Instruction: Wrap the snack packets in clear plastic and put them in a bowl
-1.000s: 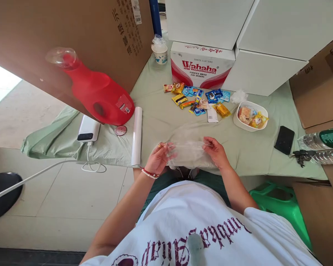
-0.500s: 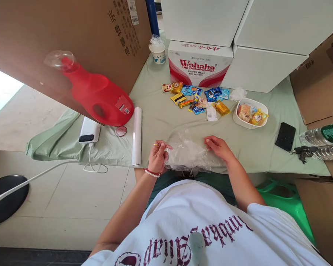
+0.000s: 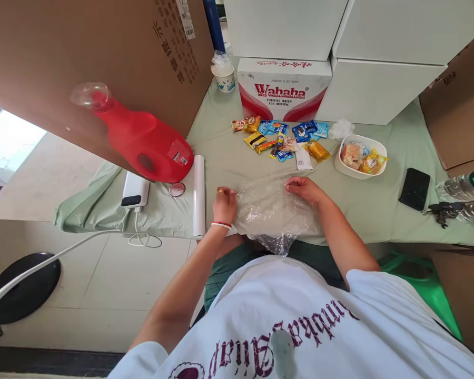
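A sheet of clear plastic film (image 3: 266, 213) lies spread and crinkled at the front of the green-covered table, its near end drooping over the edge. My left hand (image 3: 224, 204) is closed on the film's left side, fingers curled. At its upper right, my right hand (image 3: 303, 188) pinches the film between thumb and fingers. Beyond the hands lie several small wrapped snacks (image 3: 278, 139) in yellow, blue and red. To their right stands a white tub (image 3: 357, 171) with wrapped snacks inside. A white roll (image 3: 198, 196) lies left of my left hand.
A big red jug (image 3: 150, 137), a white power bank (image 3: 135, 189) with cable and a round pink disc (image 3: 177, 189) are at left. A Wahaha box (image 3: 284, 89) and paper cup (image 3: 224, 79) stand behind. A black phone (image 3: 414, 188), keys (image 3: 444, 209) and bottles (image 3: 458, 187) lie at right.
The film has been spread flatter, and its near end now hangs over the table edge. My right hand moved slightly left and away from me; my left hand moved slightly away from me too.
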`<state>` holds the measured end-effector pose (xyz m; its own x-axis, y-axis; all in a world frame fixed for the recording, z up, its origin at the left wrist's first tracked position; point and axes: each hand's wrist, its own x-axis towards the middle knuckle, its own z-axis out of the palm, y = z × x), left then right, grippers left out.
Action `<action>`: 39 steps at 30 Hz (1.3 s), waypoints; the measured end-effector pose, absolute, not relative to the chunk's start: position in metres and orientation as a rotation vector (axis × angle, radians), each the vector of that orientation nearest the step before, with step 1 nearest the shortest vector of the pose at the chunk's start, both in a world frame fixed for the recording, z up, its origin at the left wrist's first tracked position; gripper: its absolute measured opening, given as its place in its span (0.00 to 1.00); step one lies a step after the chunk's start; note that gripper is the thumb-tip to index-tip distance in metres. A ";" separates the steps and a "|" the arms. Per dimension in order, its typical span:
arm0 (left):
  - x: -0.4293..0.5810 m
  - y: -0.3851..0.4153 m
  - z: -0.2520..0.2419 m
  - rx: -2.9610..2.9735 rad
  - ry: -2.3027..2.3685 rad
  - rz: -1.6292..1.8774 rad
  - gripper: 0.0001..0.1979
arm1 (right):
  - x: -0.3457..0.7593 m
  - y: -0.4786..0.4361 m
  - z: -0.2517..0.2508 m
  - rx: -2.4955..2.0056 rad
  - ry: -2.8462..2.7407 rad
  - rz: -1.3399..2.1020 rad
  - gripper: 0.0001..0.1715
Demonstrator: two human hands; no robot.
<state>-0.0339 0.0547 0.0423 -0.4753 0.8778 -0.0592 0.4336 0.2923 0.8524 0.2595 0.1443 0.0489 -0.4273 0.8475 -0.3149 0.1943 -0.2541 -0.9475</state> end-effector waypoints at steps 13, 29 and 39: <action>0.001 0.046 0.028 2.256 1.926 0.419 0.23 | 0.307 0.226 0.060 -2.045 -1.797 0.256 0.38; 0.019 0.021 0.028 1.991 2.133 0.224 0.33 | 0.226 0.080 0.084 -1.530 -2.019 0.517 0.29; -0.008 -0.001 0.020 1.831 2.102 0.574 0.34 | 0.216 0.041 0.049 -1.411 -2.258 0.713 0.32</action>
<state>-0.0084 -0.0011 0.0204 -0.1472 0.9883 0.0389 0.8709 0.1109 0.4789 0.2159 0.0413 0.0492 -0.4216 0.9052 0.0528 0.7106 0.3660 -0.6009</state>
